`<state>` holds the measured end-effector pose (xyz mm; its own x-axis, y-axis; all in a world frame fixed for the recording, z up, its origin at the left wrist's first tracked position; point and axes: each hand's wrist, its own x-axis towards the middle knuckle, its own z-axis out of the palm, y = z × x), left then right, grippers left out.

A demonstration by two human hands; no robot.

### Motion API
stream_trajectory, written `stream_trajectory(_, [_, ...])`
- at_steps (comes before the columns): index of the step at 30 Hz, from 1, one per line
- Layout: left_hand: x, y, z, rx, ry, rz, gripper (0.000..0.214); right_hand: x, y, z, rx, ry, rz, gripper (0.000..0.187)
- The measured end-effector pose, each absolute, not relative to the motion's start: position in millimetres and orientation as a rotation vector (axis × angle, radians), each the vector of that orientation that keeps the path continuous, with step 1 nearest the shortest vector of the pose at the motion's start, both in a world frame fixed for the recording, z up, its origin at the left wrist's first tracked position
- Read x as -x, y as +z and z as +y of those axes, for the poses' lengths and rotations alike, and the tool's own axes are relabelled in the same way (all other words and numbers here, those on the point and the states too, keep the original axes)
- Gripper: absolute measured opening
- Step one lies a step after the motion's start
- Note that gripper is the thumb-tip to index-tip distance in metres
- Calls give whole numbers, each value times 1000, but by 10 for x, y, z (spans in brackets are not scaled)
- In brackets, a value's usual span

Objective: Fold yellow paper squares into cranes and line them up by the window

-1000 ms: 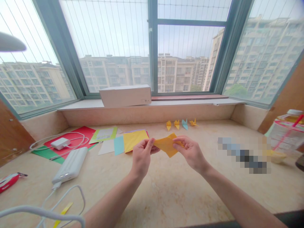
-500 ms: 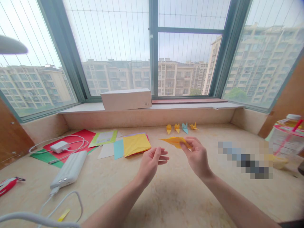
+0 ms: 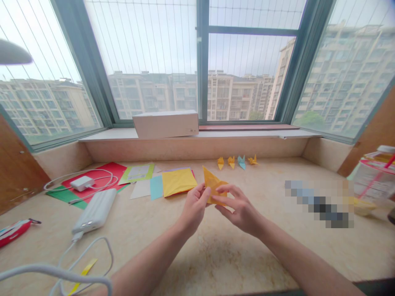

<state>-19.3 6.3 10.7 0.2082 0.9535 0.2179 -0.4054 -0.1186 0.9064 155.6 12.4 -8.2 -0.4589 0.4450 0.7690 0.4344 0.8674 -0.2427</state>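
Note:
Both my hands hold a folded orange paper just above the marble counter, its point sticking upward. My left hand pinches its left edge. My right hand grips its lower right side with fingers curled round it. Behind the paper, several small folded paper cranes in orange and blue stand in a row near the back wall. A stack of coloured sheets with a yellow sheet on top lies to the left of my hands.
A white power bank with a white cable lies at the left, by a charger on red and green paper. A white box sits on the window sill. A clear plastic jar stands at the right edge.
My left hand let go of the orange paper half a second ago, then took hold again. The paper now stands upright between both hands, closer to me.

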Motion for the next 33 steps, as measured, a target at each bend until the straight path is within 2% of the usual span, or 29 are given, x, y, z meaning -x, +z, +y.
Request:
stream_trajectory(6, [202,124,87,-1119,1379,757,34,-1612,-38,134,742,20,-1978,29])
stream_trajectory(12, [232,197,80,-1091,1368,872,32,-1686,-24,194,657,150,-2075,47])
stream_trajectory(19, [240,174,96,-926,1388,825,56,-1678,-56,203,734,32,-2066,37])
stream_trajectory(27, [155,143,53,-1093,1324,612,32,-1677,-35,183,769,-120,-2074,37])
stream_trajectory(33, [168,96,81,-1183,1340,628,28,-1644,-34,201,757,70,-1912,13])
